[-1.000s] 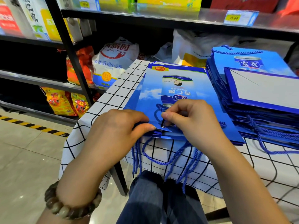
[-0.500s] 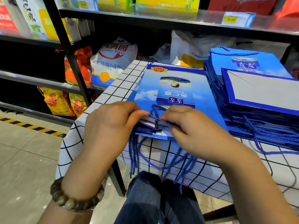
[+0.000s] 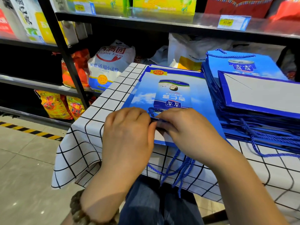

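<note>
Left hand (image 3: 128, 135): fingers pinched the blue bag (image 3: 200, 101) at its rim.
Right hand (image 3: 186, 133): fingers pinched the same rim.
Flour sack (image 3: 110, 65): read "Wonder Farm".
Price tag (image 3: 227, 22): read "45.00".

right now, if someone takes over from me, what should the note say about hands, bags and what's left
Hands: left hand and right hand both pinch the blue cord at the near edge of the top bag.
That bag lies flat on a small pile on the checked table; a taller stack sits to its right, cords hanging.
Done: apparently the right stack.
Left: finish this cord, likely then the bags beneath.
</note>
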Motion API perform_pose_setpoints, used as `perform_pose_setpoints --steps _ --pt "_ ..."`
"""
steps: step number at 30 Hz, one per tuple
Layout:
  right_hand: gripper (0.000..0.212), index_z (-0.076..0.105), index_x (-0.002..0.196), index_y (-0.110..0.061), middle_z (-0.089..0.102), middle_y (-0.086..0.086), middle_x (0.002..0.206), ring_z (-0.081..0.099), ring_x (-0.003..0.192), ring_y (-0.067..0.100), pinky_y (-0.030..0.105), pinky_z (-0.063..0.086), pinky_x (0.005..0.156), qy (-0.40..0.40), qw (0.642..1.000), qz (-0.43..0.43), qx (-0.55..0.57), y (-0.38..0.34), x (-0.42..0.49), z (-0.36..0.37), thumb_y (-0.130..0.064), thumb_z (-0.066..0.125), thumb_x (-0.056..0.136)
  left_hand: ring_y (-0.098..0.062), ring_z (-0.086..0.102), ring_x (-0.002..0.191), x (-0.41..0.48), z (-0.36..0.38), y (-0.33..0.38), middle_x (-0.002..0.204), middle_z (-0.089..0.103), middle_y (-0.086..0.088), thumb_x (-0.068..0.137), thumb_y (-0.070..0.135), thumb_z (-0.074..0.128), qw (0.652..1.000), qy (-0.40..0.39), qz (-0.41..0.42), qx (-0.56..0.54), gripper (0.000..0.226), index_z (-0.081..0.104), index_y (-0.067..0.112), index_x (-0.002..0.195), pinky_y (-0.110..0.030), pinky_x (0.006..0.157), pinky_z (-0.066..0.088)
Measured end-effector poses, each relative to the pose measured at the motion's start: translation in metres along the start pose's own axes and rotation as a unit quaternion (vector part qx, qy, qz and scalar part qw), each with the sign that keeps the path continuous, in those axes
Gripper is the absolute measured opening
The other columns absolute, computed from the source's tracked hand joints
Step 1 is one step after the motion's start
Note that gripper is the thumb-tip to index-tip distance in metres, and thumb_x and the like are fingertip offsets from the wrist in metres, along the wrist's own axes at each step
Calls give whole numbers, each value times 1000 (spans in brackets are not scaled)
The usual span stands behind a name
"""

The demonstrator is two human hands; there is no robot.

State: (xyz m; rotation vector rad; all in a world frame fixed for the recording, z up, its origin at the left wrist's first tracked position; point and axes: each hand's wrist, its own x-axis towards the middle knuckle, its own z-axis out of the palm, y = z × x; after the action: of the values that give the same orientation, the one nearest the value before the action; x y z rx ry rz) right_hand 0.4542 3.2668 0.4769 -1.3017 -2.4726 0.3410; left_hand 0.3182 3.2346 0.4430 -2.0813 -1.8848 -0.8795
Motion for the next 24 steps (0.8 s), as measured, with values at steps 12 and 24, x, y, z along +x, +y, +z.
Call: perform_pose_setpoints --steps 12,24 --pt "41 40 132 -46 47 -3 124 41 120 12 34 37 98 -108 991 29 72 10 -2 -1 -35 43 92 -11 53 67 -13 0 -17 78 60 8 78 39 48 980 -42 -56 -186 16 37 30 73 -34 57 45" --pt "10 53 88 -22 43 -4 94 53 86 25 41 46 76 60 996 68 -2 16 2 6 -29 49 92 -7 59 89 -6 1 -18 89 69 11 76 64 38 993 -71 33 -83 48 65 27 91 -10 58 34"
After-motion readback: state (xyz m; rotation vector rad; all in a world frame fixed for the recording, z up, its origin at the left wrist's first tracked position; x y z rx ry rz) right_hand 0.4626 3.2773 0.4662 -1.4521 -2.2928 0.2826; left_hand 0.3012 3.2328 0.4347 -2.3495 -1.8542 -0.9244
